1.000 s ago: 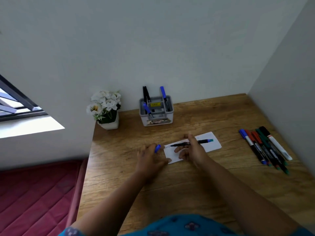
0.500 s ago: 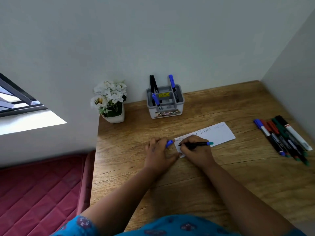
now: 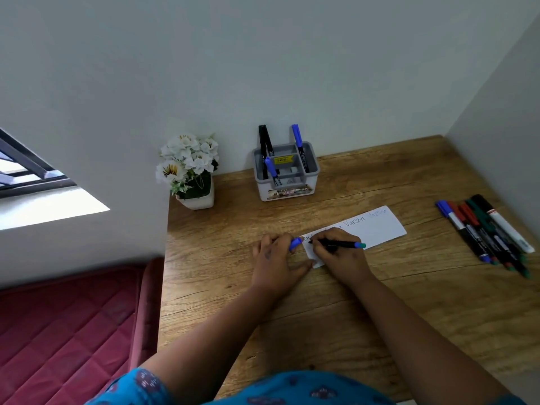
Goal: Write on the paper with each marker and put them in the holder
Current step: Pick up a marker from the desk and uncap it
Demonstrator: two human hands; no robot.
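A white strip of paper (image 3: 377,229) with handwritten words lies on the wooden desk (image 3: 321,311). My right hand (image 3: 339,255) grips a black marker (image 3: 342,244) with a blue-green end, its tip on the paper's left part. My left hand (image 3: 277,258) rests beside the paper's left edge and holds a blue cap (image 3: 295,243). The grey holder (image 3: 286,176) stands at the back by the wall with three markers in it, one black and two blue.
Several markers (image 3: 485,229) lie in a row at the desk's right side, near the right wall. A white pot of white flowers (image 3: 193,173) stands at the back left corner. A red mattress (image 3: 67,331) lies below the desk's left edge.
My right hand has turned the marker and brought its tip down onto the paper's left end. The view has shifted so more of the written paper shows.
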